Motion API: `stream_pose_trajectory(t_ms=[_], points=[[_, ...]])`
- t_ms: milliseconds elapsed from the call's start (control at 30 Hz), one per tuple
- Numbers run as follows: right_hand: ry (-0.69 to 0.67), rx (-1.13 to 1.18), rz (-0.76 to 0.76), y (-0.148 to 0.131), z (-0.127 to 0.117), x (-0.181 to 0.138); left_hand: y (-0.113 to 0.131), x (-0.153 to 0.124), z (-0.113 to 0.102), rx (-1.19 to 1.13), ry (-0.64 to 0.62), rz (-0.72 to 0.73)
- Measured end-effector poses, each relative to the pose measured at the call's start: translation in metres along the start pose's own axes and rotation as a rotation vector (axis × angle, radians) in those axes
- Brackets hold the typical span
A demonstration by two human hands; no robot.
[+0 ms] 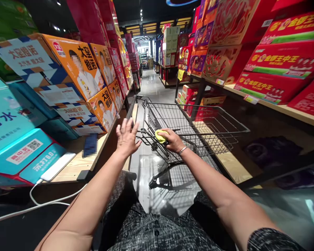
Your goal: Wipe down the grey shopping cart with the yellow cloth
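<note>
Cloth (161,136) in right hand (174,141), cart (199,134) beside shelf edge (228,168), aisle (151,85) ahead

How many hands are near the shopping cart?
2. The left hand is spread open beside the shopping cart. The right hand, further right, holds a yellow cloth.

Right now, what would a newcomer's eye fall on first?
Probably the yellow cloth bunched in the right hand, bright against the dark wire shopping cart ahead. Next, likely the orange boxes stacked on the left and the red boxes shelved on the right.
</note>
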State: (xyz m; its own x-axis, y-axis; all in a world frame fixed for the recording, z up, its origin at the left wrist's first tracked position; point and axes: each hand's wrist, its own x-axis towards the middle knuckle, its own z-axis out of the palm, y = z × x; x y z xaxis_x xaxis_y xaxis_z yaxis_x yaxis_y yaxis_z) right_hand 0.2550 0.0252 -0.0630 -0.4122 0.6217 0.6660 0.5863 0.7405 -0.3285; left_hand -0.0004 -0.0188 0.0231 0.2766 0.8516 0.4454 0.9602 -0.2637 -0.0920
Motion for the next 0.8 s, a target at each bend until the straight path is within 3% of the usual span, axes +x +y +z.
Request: stream_pose_trajectory(t_ms=[100,200,300,367,467,533,600,667,800], points=[[0.001,-0.003,0.044,0.036,-0.021,-0.024,0.020,0.017,0.001,-0.001,-0.114,0.209],[0.016,-0.021,0.204,0.071,-0.053,-0.042,0.030,0.025,0.007,-0.002,-0.211,0.300],[0.069,-0.088,0.438,0.099,-0.078,-0.053,0.031,0.025,0.015,-0.026,-0.193,0.330],[0.130,-0.148,0.570,0.103,-0.080,-0.055,0.030,0.025,0.019,-0.060,-0.145,0.331],[0.214,-0.150,0.556,0.077,-0.053,-0.044,0.029,0.027,0.021,-0.102,-0.128,0.322],[0.220,-0.091,0.395,0.042,-0.022,-0.029,0.029,0.030,0.022,-0.106,-0.130,0.319],[0.123,-0.050,0.179,0.006,0.009,-0.012,0.028,0.034,0.023,-0.095,-0.127,0.315],[0.115,-0.070,0.078,-0.020,0.035,0.001,0.025,0.035,0.023,-0.085,-0.119,0.298],[0.124,-0.172,-0.106,-0.021,0.069,-0.009,0.015,0.031,0.024,-0.115,-0.094,0.266]])
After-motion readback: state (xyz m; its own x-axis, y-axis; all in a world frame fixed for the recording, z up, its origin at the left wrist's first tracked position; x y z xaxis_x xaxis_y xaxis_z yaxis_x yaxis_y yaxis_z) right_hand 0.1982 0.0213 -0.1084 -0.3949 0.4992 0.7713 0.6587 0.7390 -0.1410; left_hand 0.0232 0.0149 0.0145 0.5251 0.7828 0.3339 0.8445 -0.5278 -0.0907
